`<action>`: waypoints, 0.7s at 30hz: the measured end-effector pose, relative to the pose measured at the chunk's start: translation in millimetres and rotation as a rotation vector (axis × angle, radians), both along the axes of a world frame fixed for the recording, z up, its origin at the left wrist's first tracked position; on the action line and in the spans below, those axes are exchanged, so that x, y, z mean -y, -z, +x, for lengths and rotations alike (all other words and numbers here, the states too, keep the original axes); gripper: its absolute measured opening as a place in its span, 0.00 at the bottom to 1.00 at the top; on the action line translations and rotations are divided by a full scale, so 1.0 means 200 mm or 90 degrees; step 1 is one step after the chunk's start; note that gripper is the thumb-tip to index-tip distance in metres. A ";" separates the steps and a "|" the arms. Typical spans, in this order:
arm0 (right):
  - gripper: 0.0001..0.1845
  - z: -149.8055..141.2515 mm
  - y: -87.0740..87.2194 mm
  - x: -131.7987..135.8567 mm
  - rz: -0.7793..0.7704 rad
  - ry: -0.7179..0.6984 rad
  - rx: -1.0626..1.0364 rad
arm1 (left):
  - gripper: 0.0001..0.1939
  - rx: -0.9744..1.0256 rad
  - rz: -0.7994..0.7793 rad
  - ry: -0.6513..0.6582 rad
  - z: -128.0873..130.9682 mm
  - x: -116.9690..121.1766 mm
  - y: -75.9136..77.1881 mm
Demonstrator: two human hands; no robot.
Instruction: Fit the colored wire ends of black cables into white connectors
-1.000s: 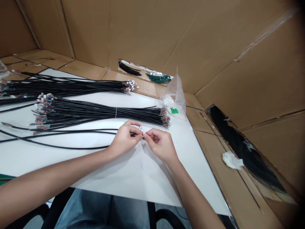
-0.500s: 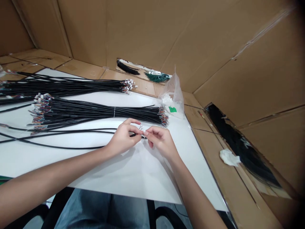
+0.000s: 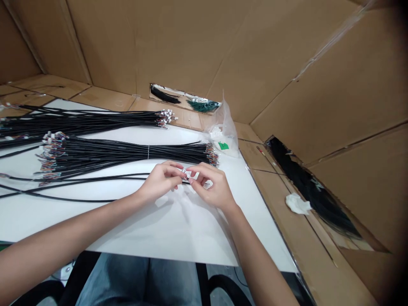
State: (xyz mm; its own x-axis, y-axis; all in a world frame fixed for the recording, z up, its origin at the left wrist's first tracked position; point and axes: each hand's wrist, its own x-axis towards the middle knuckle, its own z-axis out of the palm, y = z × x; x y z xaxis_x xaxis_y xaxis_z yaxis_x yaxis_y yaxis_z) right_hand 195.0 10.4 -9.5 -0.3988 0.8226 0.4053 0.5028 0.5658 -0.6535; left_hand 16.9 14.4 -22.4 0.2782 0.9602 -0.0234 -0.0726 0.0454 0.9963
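My left hand (image 3: 161,180) pinches the end of a thin black cable (image 3: 95,177) that runs off to the left across the white tabletop (image 3: 159,229). My right hand (image 3: 210,187) meets it fingertip to fingertip, pinched on the cable's small wire ends and a tiny white connector (image 3: 185,171). Both hands hover just above the table, in front of a tied bundle of black cables (image 3: 127,153) with coloured wire ends.
A second bundle of black cables (image 3: 89,119) lies further back. A clear plastic bag (image 3: 223,131) with white parts and a green label sits at the table's far right corner. Cardboard walls surround the table. A crumpled white tissue (image 3: 298,204) lies on cardboard at right.
The view has shifted slightly. My right hand's fingers moved up and closer onto the cable end; my left hand keeps its pinch.
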 end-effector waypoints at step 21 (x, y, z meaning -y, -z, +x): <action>0.15 0.00 -0.04 0.00 -0.474 -0.086 -0.312 | 0.09 0.027 0.045 0.050 -0.03 0.04 -0.06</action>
